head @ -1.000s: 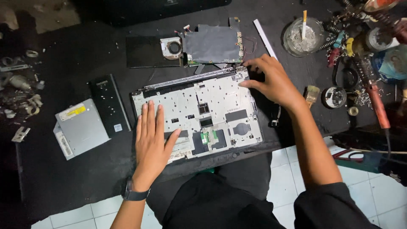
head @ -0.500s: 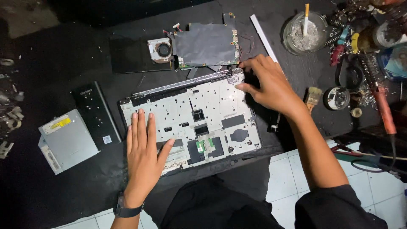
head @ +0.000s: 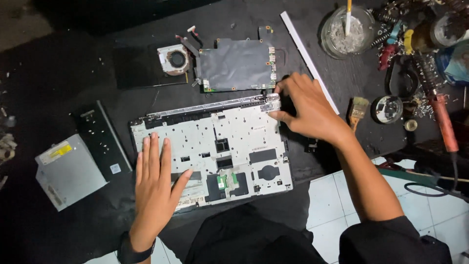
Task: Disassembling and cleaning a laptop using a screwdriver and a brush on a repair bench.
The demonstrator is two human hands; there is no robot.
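Compared with half a second ago, both hands stay almost in the same places on the laptop chassis point(head: 215, 146); only the camera view has shifted a little, so the whole scene sits slightly more to the right in the picture.

The left hand point(head: 156, 188) lies flat on the near left part of this grey-white chassis, palm down, fingers straight and slightly apart, thumb spread to the side. It holds nothing, it only presses on the surface. A dark watch band point(head: 134, 249) is on its wrist.

The right hand point(head: 308, 110) is at the far right corner of the chassis. Its thumb and forefinger are pinched on the metal hinge point(head: 269, 105) there (how firmly, I cannot tell), and the other fingers are curled beside.

The chassis lies on a black mat point(head: 63, 73), directly in front of the person. Just behind it lies a dark motherboard point(head: 237, 63) with a round fan point(head: 175, 59) at its left. To the left are a black battery point(head: 100, 139) and a silver optical drive point(head: 68, 171). At the right are a small brush point(head: 358, 108), a glass bowl point(head: 347, 34) and a red-handled soldering iron point(head: 444, 120).
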